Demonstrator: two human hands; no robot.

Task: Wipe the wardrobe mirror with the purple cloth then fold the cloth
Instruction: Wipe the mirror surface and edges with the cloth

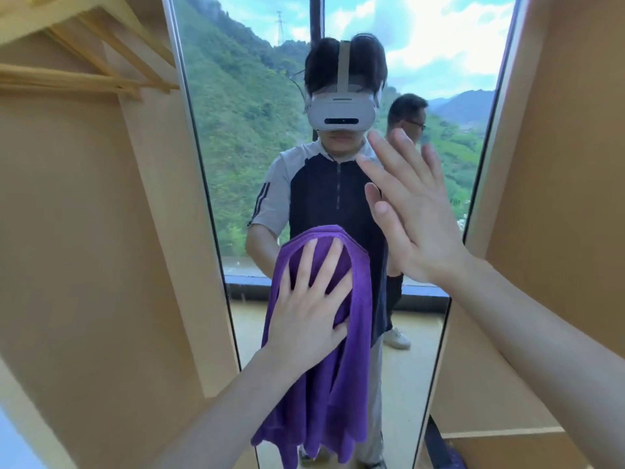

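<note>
1. Wardrobe mirror (257, 137): a tall, narrow pane of smooth, glossy glass with a thin dark edge, set between flat panels of the wardrobe (101, 231) in matt tan board
2. Purple cloth (341, 377): soft, napped fabric of deep violet; its upper edge arches in a rounded fold over my fingertips, and the rest hangs in loose vertical pleats to a ragged, wavy hem low on the glass
3. My left hand (311, 309): flat and fully spread, fingers fanned upward, palm pressing the cloth against the lower middle of the mirror; it pins the cloth rather than gripping it
4. My right hand (416, 214): open, fingers straight and close together, holding nothing; it lies flat at the mirror's right side, above and beside the cloth, seemingly touching the glass
5. Reflection: a person in a white headset (341, 113) and a dark-and-grey zip shirt, green hillsides behind
6. Wooden rails (84, 79): pale slats, upper left, inside the wardrobe
</note>
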